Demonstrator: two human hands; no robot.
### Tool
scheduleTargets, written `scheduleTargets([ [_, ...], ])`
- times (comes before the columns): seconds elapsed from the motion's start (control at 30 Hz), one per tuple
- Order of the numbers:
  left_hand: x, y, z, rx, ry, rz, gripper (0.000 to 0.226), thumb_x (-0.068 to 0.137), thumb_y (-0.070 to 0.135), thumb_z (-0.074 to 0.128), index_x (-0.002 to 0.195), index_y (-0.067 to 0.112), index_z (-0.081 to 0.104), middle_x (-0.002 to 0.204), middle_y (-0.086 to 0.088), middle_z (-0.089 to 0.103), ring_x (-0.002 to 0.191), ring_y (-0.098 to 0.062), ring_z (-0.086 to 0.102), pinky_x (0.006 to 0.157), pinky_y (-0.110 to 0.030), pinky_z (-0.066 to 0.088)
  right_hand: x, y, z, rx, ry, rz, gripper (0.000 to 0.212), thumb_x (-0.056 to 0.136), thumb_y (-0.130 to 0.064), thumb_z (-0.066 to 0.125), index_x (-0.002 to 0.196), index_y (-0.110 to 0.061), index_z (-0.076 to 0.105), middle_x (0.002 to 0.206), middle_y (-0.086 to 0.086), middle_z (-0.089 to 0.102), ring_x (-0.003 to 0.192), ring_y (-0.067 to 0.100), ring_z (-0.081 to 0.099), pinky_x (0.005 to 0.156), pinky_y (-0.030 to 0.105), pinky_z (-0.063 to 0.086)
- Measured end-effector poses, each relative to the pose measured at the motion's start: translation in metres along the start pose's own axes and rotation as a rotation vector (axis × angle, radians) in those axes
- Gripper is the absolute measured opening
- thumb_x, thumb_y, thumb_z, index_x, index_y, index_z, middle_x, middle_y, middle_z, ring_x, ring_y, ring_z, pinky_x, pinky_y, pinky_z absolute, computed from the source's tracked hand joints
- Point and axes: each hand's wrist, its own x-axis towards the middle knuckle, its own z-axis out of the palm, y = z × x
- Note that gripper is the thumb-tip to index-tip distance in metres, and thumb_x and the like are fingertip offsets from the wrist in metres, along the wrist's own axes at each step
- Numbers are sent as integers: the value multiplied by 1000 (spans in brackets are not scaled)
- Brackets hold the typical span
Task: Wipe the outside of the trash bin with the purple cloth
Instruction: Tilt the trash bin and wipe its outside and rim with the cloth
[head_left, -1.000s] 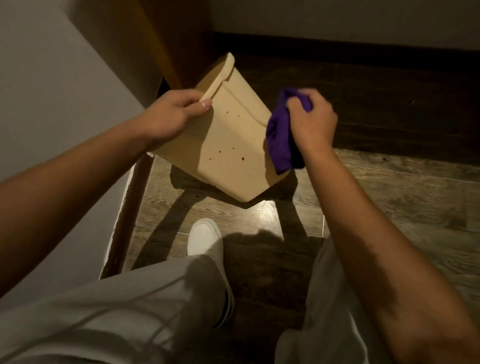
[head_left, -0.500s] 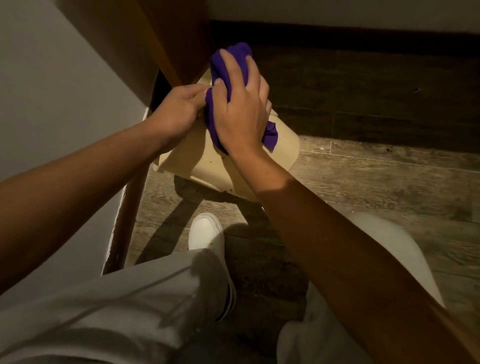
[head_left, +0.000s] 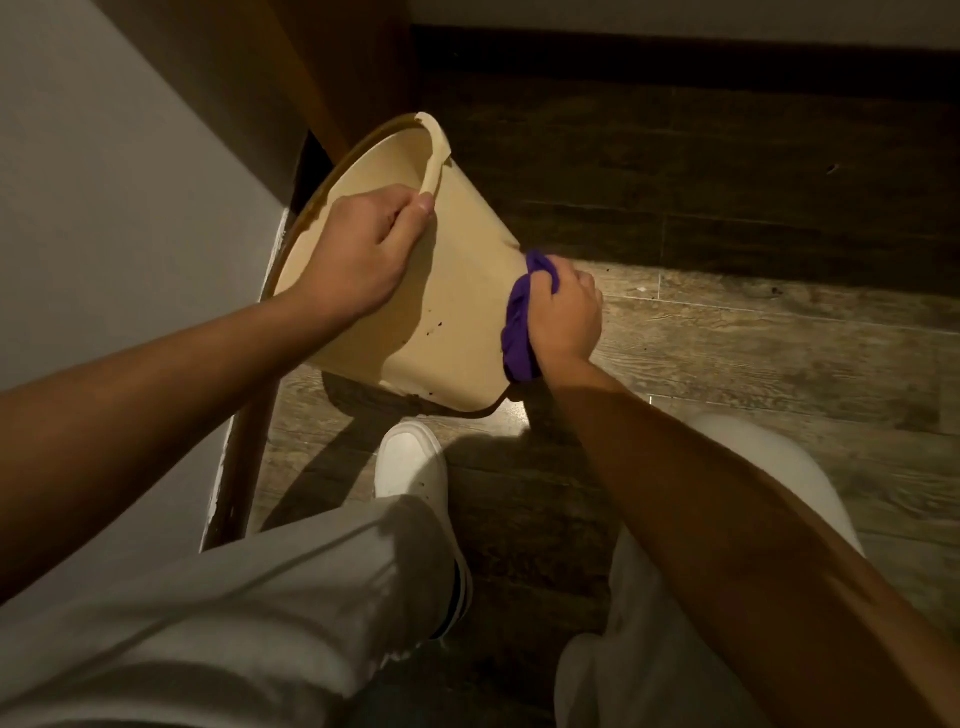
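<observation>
The trash bin (head_left: 452, 306) is a pale cream-beige plastic, dotted with small dark brown specks on its side and carrying a darker brown line along its rim and bottom edge. The cloth (head_left: 519, 332) bunched against it is a deep, plain purple. The floor (head_left: 753, 332) shows a wood-grain pattern in grey-brown planks, lighter where the light falls and nearly black-brown farther back. The wall (head_left: 104, 208) at the left is flat grey-white. The shoe (head_left: 410, 462) is white, with dark stripes at the sock (head_left: 462, 597) above it, and the trousers (head_left: 260, 597) are a plain off-white.
</observation>
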Motion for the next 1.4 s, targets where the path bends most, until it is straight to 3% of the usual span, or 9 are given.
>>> scheduleTargets([
  [0.27, 5, -31, -15, 20, -6, -39, 34, 110, 35, 39, 118, 17, 66, 106, 5, 62, 88, 7, 53, 71, -12, 36, 30, 20, -20, -250, -172, 169, 42, 105, -45, 42, 129, -20, 66, 122, 14, 69, 110, 34, 65, 80, 34, 43],
  [0.43, 3, -58, -27, 31, 33, -46, 22, 108, 42, 35, 107, 29, 53, 98, 10, 54, 84, 20, 50, 70, -21, 36, 53, -7, -45, -109, -53, 103, 37, 101, -49, 51, 126, -26, 66, 113, 5, 70, 92, 21, 59, 77, 30, 43],
  [0.67, 3, -66, -23, 58, 38, -19, 23, 108, 48, 32, 108, 31, 48, 103, 5, 54, 84, 3, 53, 70, -24, 40, 59, -72, -60, 129, -38, -176, 30, 100, -45, 54, 125, -31, 62, 93, -15, 62, 81, 6, 62, 64, 22, 47],
  [0.8, 0, -65, -20, 69, 100, -34, 28, 109, 41, 31, 109, 21, 50, 102, 0, 54, 89, -16, 51, 69, -25, 39, 33, -67, -39, -82, -76, -236, 39, 100, -47, 54, 135, -30, 56, 113, -1, 60, 90, 15, 60, 71, 29, 47],
  [0.93, -1, -62, -21, 105, 140, -60, 34, 110, 40, 32, 112, 14, 53, 102, 1, 54, 90, -16, 51, 69, -24, 38, 15, -31, -27, -209, -56, -164, 42, 102, -48, 48, 138, -28, 55, 122, 9, 59, 102, 25, 60, 76, 35, 45],
  [1.07, -2, -67, -24, 94, 153, -107, 30, 109, 41, 32, 110, 19, 52, 103, 1, 55, 91, -16, 51, 71, -24, 39, 36, -5, -46, -330, -181, 142, 44, 101, -49, 51, 134, -22, 61, 124, 11, 66, 109, 31, 64, 79, 35, 47],
  [1.17, -2, -67, -25, 70, 166, -142, 29, 110, 39, 33, 110, 18, 53, 105, 0, 55, 92, -15, 51, 74, -25, 39, 47, -5, -66, -217, -162, 244, 46, 100, -50, 54, 137, -22, 60, 125, 8, 67, 109, 30, 65, 89, 39, 53],
  [1.3, 17, -42, -26, 13, 116, -159, 27, 106, 46, 38, 115, 26, 54, 113, 7, 57, 90, 1, 53, 81, -29, 44, 55, -34, -77, 41, -42, 177, 36, 99, -51, 53, 124, -28, 63, 101, -4, 64, 85, 17, 61, 70, 31, 45],
  [1.4, 23, -24, -42, -165, -85, -187, 47, 96, 64, 51, 136, 42, 43, 129, 14, 57, 100, -2, 62, 80, -23, 49, 53, -41, -80, 242, -70, 232, 35, 98, -52, 54, 120, -27, 65, 100, -4, 65, 86, 15, 63, 65, 30, 45],
])
